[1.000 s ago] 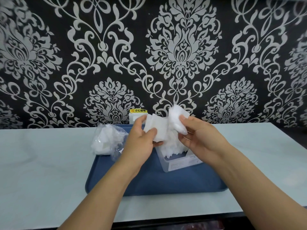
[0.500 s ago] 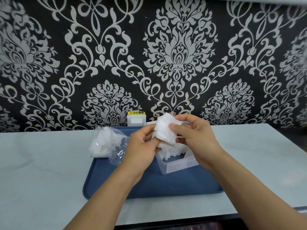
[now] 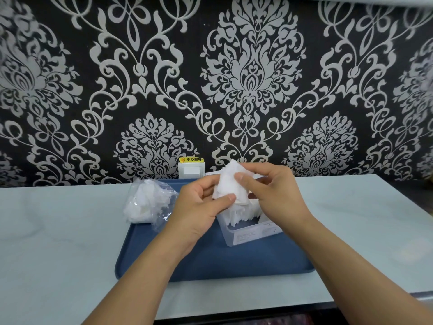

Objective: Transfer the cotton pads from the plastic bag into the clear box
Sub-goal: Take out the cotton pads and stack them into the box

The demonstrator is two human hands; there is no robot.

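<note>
Pale marble-look table [image 3: 58, 242] spans the frame, carrying a blue tray [image 3: 234, 261] right below where the hands pinch; the tray's near edge sits toward the viewer from the grip, and a plastic bag [image 3: 150, 202] lies left of the grip, partly on the table, partly over the tray's left rim

The scene is viewed by a single head-worn, wide-angle camera, aimed forward and slightly down. The hands are seen close, at lower centre of the frame. The table [image 3: 58, 231] fills the lower half; the patterned wall [image 3: 250, 78] fills the upper half.
</note>
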